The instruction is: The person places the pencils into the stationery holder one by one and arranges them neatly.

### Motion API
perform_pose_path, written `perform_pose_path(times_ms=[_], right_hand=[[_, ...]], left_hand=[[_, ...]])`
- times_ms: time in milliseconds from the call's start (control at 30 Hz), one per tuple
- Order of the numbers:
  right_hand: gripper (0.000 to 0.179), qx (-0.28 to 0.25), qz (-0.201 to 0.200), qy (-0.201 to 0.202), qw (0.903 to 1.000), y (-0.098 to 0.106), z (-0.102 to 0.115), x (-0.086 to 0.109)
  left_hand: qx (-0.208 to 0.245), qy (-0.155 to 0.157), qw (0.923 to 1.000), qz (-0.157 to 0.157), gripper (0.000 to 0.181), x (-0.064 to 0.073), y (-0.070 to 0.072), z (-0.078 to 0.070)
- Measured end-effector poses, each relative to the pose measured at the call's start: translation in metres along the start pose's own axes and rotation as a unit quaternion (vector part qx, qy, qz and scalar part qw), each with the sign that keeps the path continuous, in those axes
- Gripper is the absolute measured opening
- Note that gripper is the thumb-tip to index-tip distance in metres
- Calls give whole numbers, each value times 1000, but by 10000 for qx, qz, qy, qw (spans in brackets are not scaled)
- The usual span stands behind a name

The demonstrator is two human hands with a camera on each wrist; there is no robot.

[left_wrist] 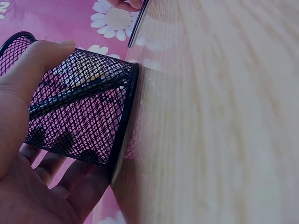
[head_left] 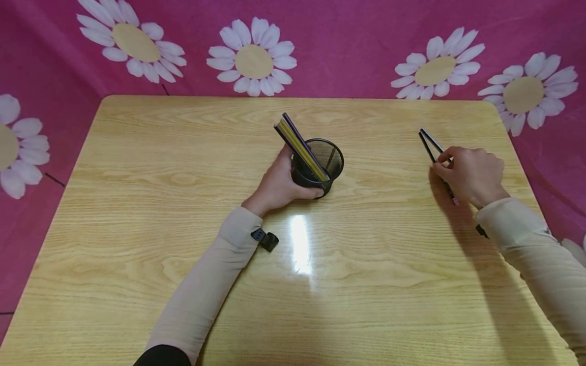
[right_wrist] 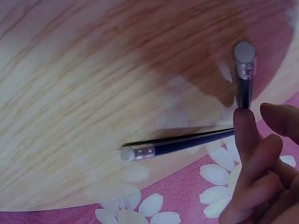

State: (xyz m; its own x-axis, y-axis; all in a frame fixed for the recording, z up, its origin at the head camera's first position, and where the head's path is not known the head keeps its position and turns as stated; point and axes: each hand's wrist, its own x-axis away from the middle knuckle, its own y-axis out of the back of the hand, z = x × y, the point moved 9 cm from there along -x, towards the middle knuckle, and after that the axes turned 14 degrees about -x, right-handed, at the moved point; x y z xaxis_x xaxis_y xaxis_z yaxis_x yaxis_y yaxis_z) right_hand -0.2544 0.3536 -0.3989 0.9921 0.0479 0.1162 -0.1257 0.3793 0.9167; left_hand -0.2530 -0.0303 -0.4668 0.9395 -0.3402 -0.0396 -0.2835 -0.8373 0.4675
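My left hand [head_left: 284,180] grips a black mesh pencil cup [head_left: 336,162], thumb on the near side and fingers around the far side. The cup leans, and several pencils [head_left: 299,147], dark and yellow-striped, stick out toward the upper left. In the left wrist view, the cup's base rim [left_wrist: 135,84] is at the tabletop. Over at the right, my right hand [head_left: 476,173] pinches a black pencil [right_wrist: 244,88] near its middle, its eraser end showing past the fingers. A blue pencil [right_wrist: 187,143] with a white eraser lies beside it, partly hidden by the hand.
The light wood table [head_left: 183,269] has a bright reflection near its middle. Pink cloth [head_left: 339,46] with white daisies hangs behind it and shows along both sides. Small dark devices [head_left: 269,241] are strapped at the wrists.
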Motion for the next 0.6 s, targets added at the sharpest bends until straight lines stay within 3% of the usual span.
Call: perform_pose_path(times_ms=[133, 467, 600], right_hand=[[30, 43, 93, -46, 9999, -1, -3, -1], [27, 81, 139, 22, 9999, -4, -3, -3], [28, 35, 132, -19, 9999, -3, -4, -1]], left_hand=[[-117, -88, 9999, -69, 127, -4, -2, 7], [-59, 152, 9998, 90, 131, 0, 0, -1], [-60, 61, 9999, 60, 131, -1, -1, 3]])
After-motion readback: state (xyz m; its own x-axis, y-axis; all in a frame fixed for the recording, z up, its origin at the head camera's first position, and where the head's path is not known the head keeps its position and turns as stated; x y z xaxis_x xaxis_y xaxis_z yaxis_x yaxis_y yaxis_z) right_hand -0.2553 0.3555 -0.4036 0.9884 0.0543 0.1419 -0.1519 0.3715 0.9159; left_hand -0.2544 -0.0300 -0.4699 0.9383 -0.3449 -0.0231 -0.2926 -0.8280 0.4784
